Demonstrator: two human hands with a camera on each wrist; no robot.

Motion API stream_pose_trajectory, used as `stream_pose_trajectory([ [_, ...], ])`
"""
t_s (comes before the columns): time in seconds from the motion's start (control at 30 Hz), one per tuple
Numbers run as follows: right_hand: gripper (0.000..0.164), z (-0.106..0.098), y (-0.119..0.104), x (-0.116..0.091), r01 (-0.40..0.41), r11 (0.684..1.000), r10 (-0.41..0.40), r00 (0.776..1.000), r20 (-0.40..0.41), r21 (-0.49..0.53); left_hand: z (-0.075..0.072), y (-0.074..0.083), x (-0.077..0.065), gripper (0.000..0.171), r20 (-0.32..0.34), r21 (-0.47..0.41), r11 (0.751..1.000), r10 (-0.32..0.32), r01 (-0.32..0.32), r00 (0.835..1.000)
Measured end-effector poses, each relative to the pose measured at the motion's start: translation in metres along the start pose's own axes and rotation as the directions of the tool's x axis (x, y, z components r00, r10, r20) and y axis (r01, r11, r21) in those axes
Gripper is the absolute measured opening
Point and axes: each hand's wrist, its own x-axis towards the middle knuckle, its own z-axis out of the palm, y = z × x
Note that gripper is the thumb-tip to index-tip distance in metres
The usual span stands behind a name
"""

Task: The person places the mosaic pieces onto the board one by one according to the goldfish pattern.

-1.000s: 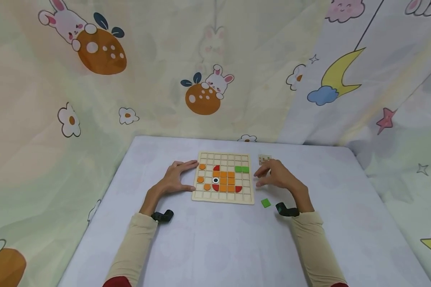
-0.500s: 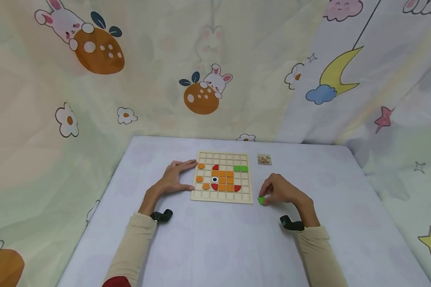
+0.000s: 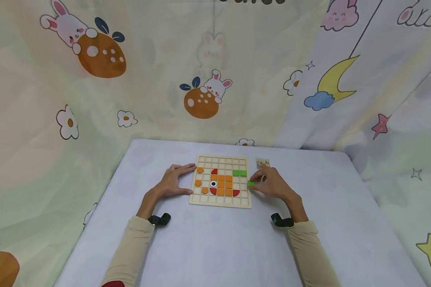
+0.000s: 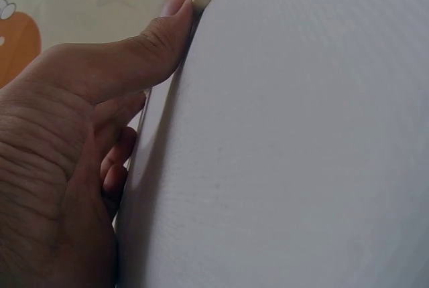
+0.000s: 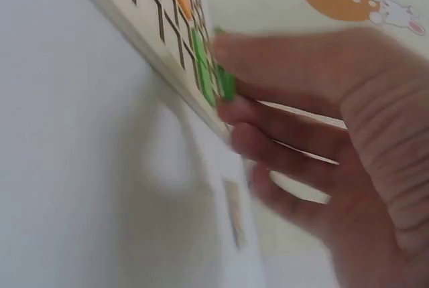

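A square wooden grid board (image 3: 220,201) lies mid-table, carrying orange, red and green pieces and a white piece with a black dot like an eye (image 3: 213,183). Along its left edge, my left hand (image 3: 170,181) rests its spread thumb and fingers; the left wrist view shows the thumb (image 4: 175,17) at the board's rim. Between right thumb and fingertips, my right hand (image 3: 273,183) pinches a green square tile (image 3: 250,183), held at the board's right edge. In the right wrist view the tile (image 5: 226,86) appears beside the green tiles on the board, partly covered by the fingers.
Behind the right hand lies a small patterned card (image 3: 262,162), partly hidden by that hand. A white cloth covers the table (image 3: 215,247). Printed fabric with rabbits, flowers and a moon (image 3: 335,81) hangs behind and at the sides.
The right hand reached down to the loose green tile on the table, picked it up and carried it up and left to the board's edge. The left hand stays at the board.
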Motion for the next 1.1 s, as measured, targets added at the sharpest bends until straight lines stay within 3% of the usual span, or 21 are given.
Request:
stream_pose_trajectory([
  [0.17, 0.013, 0.014, 0.000, 0.029, 0.004, 0.999, -0.009, 0.992, -0.123, -0.047, 0.000, 0.000, -0.002, 0.100, 0.006, -0.008, 1.000, -0.003, 0.003, 1.000],
  [0.33, 0.013, 0.025, 0.002, 0.051, -0.010, 0.998, -0.002, 0.984, -0.180, -0.066, 0.001, 0.001, -0.003, 0.100, 0.012, -0.008, 1.000, -0.002, 0.002, 1.000],
  [0.5, 0.010, 0.037, 0.005, 0.064, -0.004, 0.997, -0.009, 0.985, -0.173, -0.073, 0.000, 0.001, -0.004, 0.100, 0.000, -0.002, 1.000, -0.007, 0.007, 1.000],
  [0.8, 0.008, 0.047, 0.000, 0.066, -0.040, 0.998, 0.031, 0.989, -0.143, -0.056, 0.003, -0.002, -0.007, 0.101, 0.014, 0.015, 1.000, -0.009, 0.009, 1.000],
  [1.1, 0.008, 0.043, -0.007, 0.073, 0.037, 0.996, -0.047, 0.993, -0.108, -0.084, 0.002, -0.001, -0.003, 0.100, -0.003, 0.004, 1.000, 0.002, -0.002, 1.000],
])
